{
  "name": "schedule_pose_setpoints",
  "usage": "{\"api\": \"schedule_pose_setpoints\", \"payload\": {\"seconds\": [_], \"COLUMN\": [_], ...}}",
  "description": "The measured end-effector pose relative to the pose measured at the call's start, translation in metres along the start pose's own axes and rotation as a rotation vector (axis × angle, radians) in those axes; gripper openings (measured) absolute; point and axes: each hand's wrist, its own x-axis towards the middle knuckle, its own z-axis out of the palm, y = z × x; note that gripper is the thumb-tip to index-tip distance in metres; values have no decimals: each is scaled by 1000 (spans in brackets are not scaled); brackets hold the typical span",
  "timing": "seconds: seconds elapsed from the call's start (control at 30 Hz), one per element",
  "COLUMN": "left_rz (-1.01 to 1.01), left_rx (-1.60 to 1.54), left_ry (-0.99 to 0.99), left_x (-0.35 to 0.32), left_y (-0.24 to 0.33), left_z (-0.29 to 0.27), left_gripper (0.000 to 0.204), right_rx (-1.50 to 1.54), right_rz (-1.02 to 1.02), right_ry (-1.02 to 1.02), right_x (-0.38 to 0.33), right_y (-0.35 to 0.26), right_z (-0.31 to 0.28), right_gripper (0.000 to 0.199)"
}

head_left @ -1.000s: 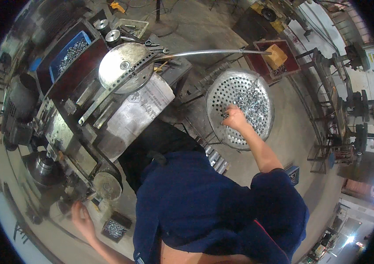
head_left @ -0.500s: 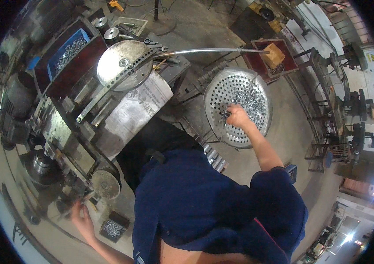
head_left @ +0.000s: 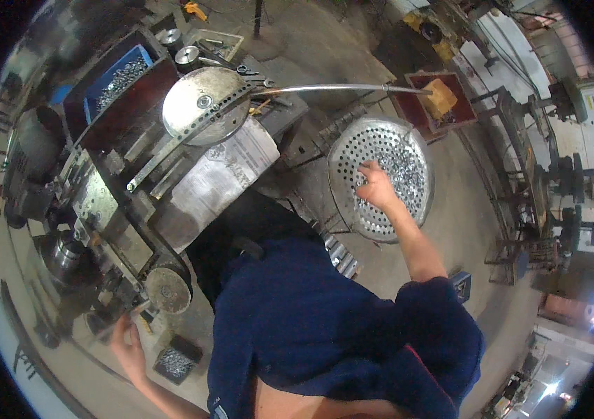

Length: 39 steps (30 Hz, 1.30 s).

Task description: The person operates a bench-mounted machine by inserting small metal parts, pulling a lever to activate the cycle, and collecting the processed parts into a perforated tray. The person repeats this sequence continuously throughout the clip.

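Observation:
My right hand [head_left: 377, 188] is over a round, perforated metal dish [head_left: 350, 143], its thumb and fingers apart and bent down toward the surface. Beside it, many small shiny metal pieces [head_left: 408, 171] lie heaped on the dish's right half; they look like nuts. Nothing plainly shows between those fingers. At the lower left, my left hand [head_left: 128, 343] reaches to the near end of a bench machine [head_left: 119, 234], close to its round disc [head_left: 167, 289]. Its fingers are spread, with no held thing visible.
A large metal disc [head_left: 188, 105] with a drilled bar sits on the machine; a long rod [head_left: 332, 89] runs right from it. A blue bin [head_left: 112, 73] and a dark box [head_left: 178, 359] hold small metal parts. A red bin [head_left: 419, 105] with a yellow block stands beyond the dish.
My right hand's fingers have spread apart a little over the dish. The left hand has hardly moved. The whole view has shifted slightly.

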Motion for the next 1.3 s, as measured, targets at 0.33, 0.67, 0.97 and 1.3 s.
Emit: {"api": "schedule_pose_setpoints", "payload": {"seconds": [0.33, 0.67, 0.97, 1.3], "left_rz": [318, 249, 326, 389], "left_rx": [-386, -929, -655, -542], "left_ry": [-162, -242, -178, 27], "left_x": [66, 66, 66, 61], "left_y": [159, 159, 143, 118], "left_z": [60, 71, 63, 49], "left_gripper": [24, 28, 25, 25], "right_rx": [623, 599, 527, 434], "right_rz": [-1087, -1363, -1353, -1409], "right_ry": [-32, -137, -253, -453], "right_x": [16, 2, 6, 12], "right_y": [-265, -349, -363, -398], "right_z": [-33, -38, -39, -36], "right_gripper": [54, 46, 41, 38]}}
